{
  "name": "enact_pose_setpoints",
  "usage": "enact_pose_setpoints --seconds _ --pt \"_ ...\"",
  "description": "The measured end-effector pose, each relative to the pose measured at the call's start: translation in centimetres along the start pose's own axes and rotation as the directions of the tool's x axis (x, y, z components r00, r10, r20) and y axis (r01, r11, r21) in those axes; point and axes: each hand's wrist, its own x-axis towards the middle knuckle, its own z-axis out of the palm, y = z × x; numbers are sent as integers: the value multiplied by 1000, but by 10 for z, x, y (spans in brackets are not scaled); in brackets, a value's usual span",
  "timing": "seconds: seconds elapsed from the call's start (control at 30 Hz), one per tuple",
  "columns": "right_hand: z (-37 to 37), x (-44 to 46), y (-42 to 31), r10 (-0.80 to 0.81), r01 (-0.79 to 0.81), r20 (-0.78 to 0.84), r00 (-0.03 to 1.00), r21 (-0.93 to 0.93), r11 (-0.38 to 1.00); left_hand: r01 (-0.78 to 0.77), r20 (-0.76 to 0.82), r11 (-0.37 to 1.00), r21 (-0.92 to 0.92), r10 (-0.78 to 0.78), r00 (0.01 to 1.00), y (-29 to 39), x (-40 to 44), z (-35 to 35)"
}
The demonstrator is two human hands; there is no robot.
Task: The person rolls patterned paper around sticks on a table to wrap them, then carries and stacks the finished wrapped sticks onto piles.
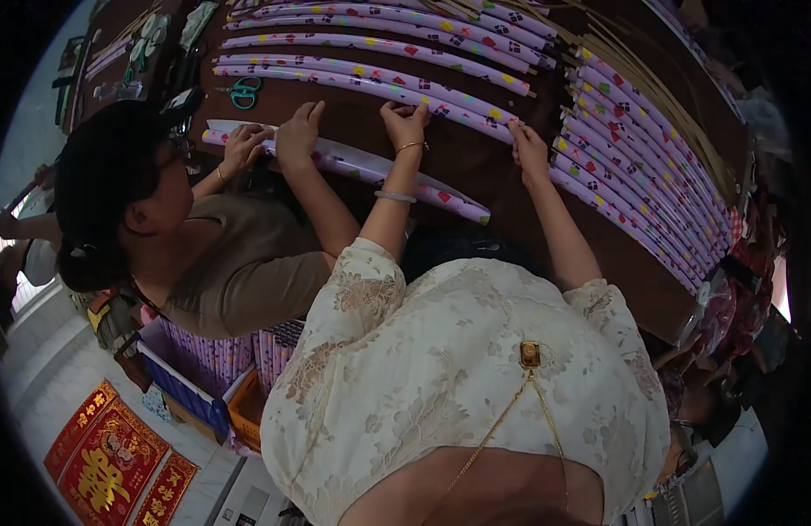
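A long lilac roll of patterned wrapping paper (335,84) lies across the dark table in front of me. Its lower edge is at the fingertips of my left hand (406,125), which are closed in a pinch on it. At the roll's right end, my right hand (529,152) pinches the tip between thumb and fingers. Nearer to me lies a partly unrolled sheet of the same paper (362,165), and a co-worker's two hands (298,136) work at its left part.
More finished rolls (379,46) lie behind, and a row of rolls (633,167) fills the right side. Green-handled scissors (245,93) rest at the left. Thin brown sticks (660,96) lie at the back right. A blue crate (182,390) holds many rolls beside the co-worker (239,254).
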Motion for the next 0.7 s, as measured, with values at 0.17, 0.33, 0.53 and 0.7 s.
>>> enact_pose_setpoints --seconds 0.17,0.33,0.53,0.7 --pt "1 0 1 6 -7 -25 1000 -41 999 7 2 1000 -26 -7 1000 6 -5 1" --pt "-3 2 -1 -34 13 -85 996 -232 973 7 19 997 -75 -6 1000 4 -5 0" --pt "-4 -5 -11 53 -60 -45 998 -165 984 10 16 999 -53 -9 1000 2 -3 0" --pt "-4 1 0 80 -79 -53 995 14 997 -56 -18 994 96 58 998 3 -8 0"
